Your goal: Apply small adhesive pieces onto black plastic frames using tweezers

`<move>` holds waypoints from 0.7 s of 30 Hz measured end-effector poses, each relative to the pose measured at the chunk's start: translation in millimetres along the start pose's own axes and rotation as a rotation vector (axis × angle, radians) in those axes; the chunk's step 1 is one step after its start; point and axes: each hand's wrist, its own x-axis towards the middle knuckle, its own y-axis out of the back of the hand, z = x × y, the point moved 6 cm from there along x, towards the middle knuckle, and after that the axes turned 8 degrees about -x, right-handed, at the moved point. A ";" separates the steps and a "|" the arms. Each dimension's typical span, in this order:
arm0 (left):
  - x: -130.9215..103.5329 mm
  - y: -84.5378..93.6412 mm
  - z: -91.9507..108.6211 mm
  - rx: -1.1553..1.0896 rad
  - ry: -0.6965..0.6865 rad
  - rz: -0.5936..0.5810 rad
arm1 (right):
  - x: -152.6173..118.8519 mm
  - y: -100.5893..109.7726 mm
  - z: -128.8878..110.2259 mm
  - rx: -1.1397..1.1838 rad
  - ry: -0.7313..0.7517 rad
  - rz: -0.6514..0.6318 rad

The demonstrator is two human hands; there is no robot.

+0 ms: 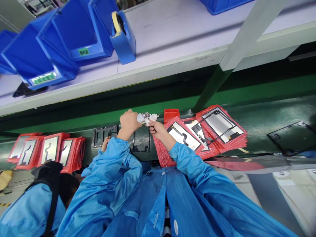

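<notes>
- Left hand [129, 122]: fingers closed round white bottle [140, 118], which juts out right of them.
- Right hand [158, 129]: fingertips pinched on white cloth [153, 118], beside bottle's right end.
- Black frame [141, 150]: near side of hands.

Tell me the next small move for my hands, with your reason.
Probably draw the right hand slightly away from the left hand: its fingers pinch a crumpled white wad that crowds the white-and-silver item in the left, so parting them should free it to be lowered toward the black frame.
</notes>
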 end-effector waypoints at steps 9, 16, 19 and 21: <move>0.3 1.7 -0.9 0.034 -0.030 0.017 | -0.5 -3.5 0.3 0.047 0.000 0.000; -2.3 5.8 -2.1 0.082 -0.045 0.040 | -3.1 -8.9 -0.2 0.065 0.001 -0.015; -3.3 7.3 -1.3 0.091 -0.049 0.042 | -4.1 -9.7 -0.3 0.066 0.000 -0.015; -3.8 8.7 -0.5 0.094 -0.050 0.042 | -4.8 -10.3 0.1 0.064 -0.003 -0.018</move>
